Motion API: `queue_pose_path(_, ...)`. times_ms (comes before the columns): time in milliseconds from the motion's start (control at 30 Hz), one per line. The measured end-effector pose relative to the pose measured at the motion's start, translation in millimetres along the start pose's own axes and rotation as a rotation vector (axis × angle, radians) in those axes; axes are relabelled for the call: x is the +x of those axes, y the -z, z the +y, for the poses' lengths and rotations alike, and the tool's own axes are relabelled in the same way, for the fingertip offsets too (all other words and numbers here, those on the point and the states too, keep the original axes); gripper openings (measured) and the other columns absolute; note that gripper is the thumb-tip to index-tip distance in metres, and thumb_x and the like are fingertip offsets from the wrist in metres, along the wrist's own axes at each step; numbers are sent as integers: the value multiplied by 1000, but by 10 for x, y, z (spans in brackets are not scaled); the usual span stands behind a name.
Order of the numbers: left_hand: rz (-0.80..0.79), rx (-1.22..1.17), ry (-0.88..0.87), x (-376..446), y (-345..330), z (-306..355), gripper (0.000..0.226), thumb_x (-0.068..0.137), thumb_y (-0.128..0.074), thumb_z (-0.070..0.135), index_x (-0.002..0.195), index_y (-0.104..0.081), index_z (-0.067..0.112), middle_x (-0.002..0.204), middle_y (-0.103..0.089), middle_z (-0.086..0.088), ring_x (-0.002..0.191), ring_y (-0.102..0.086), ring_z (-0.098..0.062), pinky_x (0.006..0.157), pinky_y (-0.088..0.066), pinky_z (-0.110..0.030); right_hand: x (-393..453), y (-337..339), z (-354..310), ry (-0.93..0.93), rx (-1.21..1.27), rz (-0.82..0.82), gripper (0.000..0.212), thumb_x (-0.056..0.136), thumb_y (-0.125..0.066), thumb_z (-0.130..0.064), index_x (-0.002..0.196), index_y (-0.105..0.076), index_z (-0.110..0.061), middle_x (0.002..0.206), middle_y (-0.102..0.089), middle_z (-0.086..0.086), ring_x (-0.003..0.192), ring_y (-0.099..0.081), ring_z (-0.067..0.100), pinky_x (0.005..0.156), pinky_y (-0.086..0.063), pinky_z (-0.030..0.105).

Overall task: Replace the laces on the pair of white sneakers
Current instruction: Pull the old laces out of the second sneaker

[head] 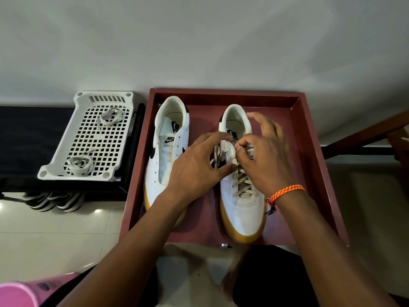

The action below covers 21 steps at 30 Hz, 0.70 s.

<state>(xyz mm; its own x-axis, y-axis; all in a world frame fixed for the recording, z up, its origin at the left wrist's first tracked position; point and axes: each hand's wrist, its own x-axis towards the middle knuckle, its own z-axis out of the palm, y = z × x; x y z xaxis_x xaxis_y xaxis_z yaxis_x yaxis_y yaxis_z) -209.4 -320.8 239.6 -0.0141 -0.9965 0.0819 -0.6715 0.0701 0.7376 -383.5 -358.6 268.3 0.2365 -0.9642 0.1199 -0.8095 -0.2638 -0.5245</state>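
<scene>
- Two white leather sneakers with yellow-brown soles sit side by side in a dark red wooden tray (314, 138).
- The right sneaker (243, 209) has a cream lace (243, 185) crossing up its front.
- The left sneaker (168, 138) has no lace.
- The left hand (194, 169) rests on the right sneaker's side, with its thumb and finger pinching the lace near the top.
- The right hand (265, 156) pinches the lace end with its thumb and first finger; an orange string band (285, 192) is on its wrist.
- Two loose cream laces (80, 165) lie in a white plastic basket (55, 165) beside the tray.
</scene>
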Motion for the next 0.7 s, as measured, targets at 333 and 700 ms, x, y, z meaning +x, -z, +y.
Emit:
queue_pose_path(333, -15, 33, 6, -8, 17, 26, 59, 82, -83, 59, 132, -53, 53, 126, -64, 24, 104, -68, -2, 80, -62, -41, 143, 200, 109, -120, 487, 173, 45, 82, -54, 14, 73, -54, -30, 114, -57, 1, 105, -57, 9, 92, -45, 17)
queue_pose_path(700, -12, 12, 12, -6, -5, 12, 60, 81, -84, 55, 133, -56, 51, 123, -64, 23, 106, -68, -2, 82, -62, -40, -20, 55, -49, -69, 4, -92, 18, 95, -64, -19, 104, -76, -30, 166, -32, -11, 152, -21, 18, 111, -29, 47)
